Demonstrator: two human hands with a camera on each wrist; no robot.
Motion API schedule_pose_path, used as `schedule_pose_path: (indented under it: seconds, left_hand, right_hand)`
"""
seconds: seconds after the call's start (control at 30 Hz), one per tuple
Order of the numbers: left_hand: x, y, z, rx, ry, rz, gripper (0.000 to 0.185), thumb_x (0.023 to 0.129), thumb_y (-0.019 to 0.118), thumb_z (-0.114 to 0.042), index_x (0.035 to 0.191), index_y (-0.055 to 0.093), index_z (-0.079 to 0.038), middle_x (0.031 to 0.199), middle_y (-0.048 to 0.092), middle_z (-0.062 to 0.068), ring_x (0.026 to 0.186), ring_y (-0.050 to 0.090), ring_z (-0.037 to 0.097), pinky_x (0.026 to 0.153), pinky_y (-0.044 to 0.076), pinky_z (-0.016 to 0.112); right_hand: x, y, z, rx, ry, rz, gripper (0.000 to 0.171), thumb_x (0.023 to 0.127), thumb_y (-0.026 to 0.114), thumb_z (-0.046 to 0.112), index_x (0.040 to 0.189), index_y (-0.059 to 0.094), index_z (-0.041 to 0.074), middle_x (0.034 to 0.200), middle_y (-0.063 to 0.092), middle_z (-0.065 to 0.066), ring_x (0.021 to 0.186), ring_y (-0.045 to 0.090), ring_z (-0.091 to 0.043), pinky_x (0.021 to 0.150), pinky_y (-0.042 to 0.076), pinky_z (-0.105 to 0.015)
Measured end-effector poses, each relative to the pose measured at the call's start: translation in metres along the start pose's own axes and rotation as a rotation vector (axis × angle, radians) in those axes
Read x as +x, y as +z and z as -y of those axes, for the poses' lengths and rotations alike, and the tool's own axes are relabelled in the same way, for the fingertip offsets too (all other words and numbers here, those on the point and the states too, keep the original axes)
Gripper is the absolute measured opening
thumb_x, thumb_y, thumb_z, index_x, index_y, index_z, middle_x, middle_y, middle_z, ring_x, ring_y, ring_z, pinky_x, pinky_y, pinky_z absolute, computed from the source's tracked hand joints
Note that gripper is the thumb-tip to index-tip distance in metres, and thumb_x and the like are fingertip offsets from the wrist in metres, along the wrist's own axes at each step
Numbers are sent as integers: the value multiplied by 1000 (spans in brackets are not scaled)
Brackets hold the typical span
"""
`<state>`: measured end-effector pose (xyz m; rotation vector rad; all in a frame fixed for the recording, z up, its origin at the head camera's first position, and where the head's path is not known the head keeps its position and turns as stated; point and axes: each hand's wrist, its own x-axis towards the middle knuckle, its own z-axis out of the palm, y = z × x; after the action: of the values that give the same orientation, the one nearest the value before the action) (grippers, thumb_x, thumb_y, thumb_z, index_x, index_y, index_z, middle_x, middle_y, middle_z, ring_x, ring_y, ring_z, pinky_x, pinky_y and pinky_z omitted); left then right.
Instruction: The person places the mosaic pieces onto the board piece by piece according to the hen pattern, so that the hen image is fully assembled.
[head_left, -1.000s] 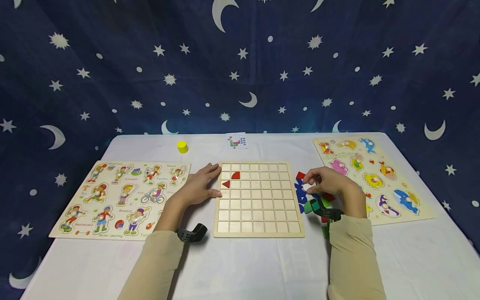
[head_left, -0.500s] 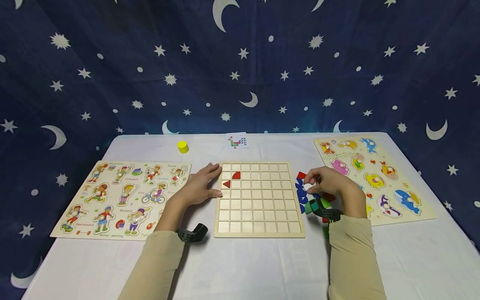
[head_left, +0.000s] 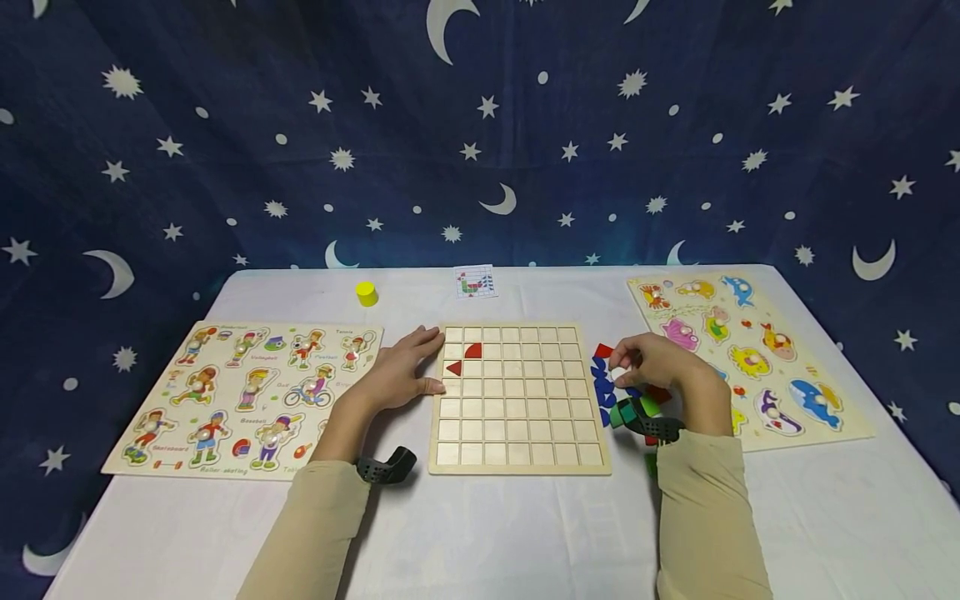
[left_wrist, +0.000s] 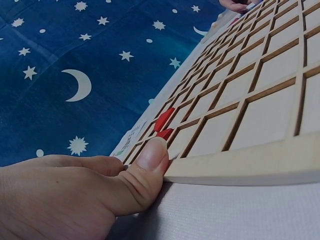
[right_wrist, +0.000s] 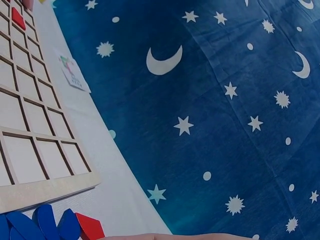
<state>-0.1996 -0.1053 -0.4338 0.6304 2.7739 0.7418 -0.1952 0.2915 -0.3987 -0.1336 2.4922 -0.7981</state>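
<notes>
A wooden grid board [head_left: 520,470] lies flat, with a red quarter-circle block [head_left: 472,352] and a red triangle block [head_left: 454,367] in its upper left cells. My left hand [head_left: 397,371] rests at the board's left edge, fingers extended; in the left wrist view the thumb [left_wrist: 152,157] touches the frame's rim. At the board's right side my right hand [head_left: 654,364] is over a pile of blue blocks [head_left: 603,388], its fingers bent down. A white patch shows by its fingertips; whether they pinch anything is unclear. The right wrist view hides nearly all of that hand.
A small picture card [head_left: 475,282] lies behind the board, left of its middle. A yellow cylinder [head_left: 367,293] stands at the back left. Peg puzzles lie on both sides: a sports puzzle [head_left: 168,392] and a sea-animal puzzle [head_left: 821,367]. Green blocks [head_left: 622,413] are beside my right wrist.
</notes>
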Motion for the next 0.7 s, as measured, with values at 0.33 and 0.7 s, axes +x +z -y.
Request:
schedule_pose_path:
  seconds: [0.33, 0.7]
  left_hand:
    - [1, 0, -1, -2, 5, 1, 85, 77, 75, -36, 148, 34, -11, 157, 27, 8, 147, 16, 30, 111, 19, 61]
    - [1, 1, 1, -1, -3, 6, 85, 77, 75, -37, 148, 34, -12, 157, 26, 7, 147, 16, 29, 112, 18, 60]
  right_hand:
    - [-2, -1, 1, 30, 48, -2, 23, 82, 74, 18, 101, 65, 8, 78, 51, -2, 77, 48, -19, 66, 38, -30]
    - [-6, -4, 15, 28, -90, -208, 18, 90, 66, 25, 101, 70, 11, 96, 66, -6, 88, 53, -21, 77, 46, -29]
